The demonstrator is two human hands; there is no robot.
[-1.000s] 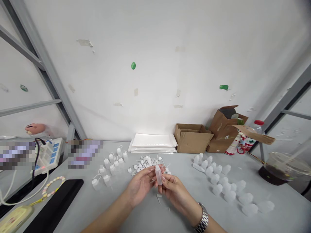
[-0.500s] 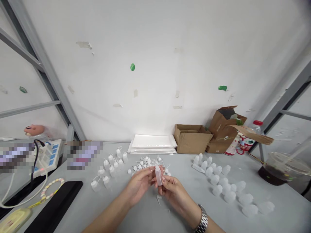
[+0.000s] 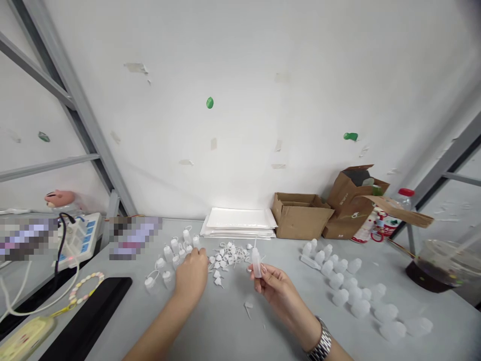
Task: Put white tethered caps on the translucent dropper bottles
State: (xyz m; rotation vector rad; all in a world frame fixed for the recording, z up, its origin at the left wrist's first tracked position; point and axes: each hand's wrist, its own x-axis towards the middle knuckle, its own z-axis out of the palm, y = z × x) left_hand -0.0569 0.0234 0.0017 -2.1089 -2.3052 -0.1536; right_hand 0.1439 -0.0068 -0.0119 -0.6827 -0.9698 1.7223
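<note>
My right hand point(image 3: 274, 283) grips a small translucent plastic dropper bottle point(image 3: 256, 264) upright between thumb and fingers, its neck pointing up. My left hand point(image 3: 191, 273) is at the left edge of a pile of small white caps point(image 3: 227, 255) with straps. Its fingers are curled down and pressed together, and whatever is under the fingertips is hidden. Just beyond it stands a group of capped bottles point(image 3: 167, 253) with looped straps. One loose cap point(image 3: 248, 305) with its strap lies on the grey table near my right hand.
Several uncapped bottles point(image 3: 351, 286) stand on the right, one lying down. White envelopes point(image 3: 240, 220), a cardboard box point(image 3: 300, 220) and a brown paper bag point(image 3: 347, 210) line the wall. A drink cup point(image 3: 432, 271) is far right; a black pad point(image 3: 90, 316) and power strip point(image 3: 80, 240) are left.
My left hand has left the bottle and moved left to the edge of the cap pile. My right hand still holds the bottle, now slightly further right.
</note>
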